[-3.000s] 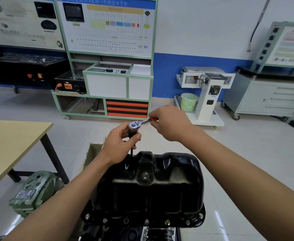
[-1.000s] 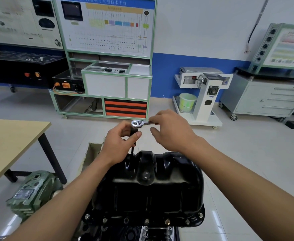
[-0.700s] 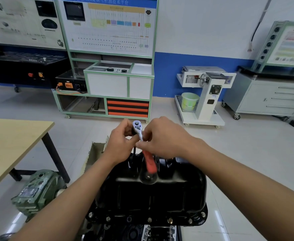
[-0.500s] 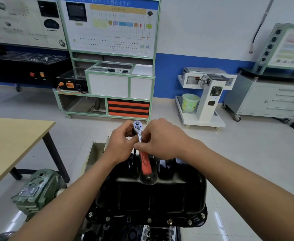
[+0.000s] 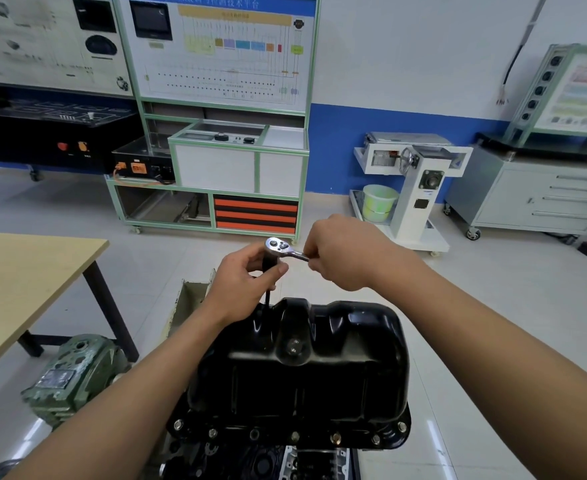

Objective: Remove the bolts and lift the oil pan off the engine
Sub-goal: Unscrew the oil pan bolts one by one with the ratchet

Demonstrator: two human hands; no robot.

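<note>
A glossy black oil pan (image 5: 306, 379) sits upside-up on the engine (image 5: 261, 462), with several bolts (image 5: 295, 435) along its near flange. A silver ratchet (image 5: 278, 244) stands on a black extension bar over the pan's far left edge. My left hand (image 5: 242, 282) grips the extension just under the ratchet head. My right hand (image 5: 344, 252) grips the ratchet's handle, which points to the right; the handle is hidden inside the fist. The bolt under the socket is hidden behind the pan.
A wooden table (image 5: 25, 282) stands at the left, with a green machine housing (image 5: 73, 372) on the floor beside it. A cardboard box (image 5: 188, 303) lies behind the pan. Training benches (image 5: 216, 168), a white stand (image 5: 420, 195) and a grey cabinet (image 5: 541, 195) line the far wall.
The ratchet handle has swung from pointing toward me over the pan round to the right, carried by my right hand. My left hand has stayed on the extension.
</note>
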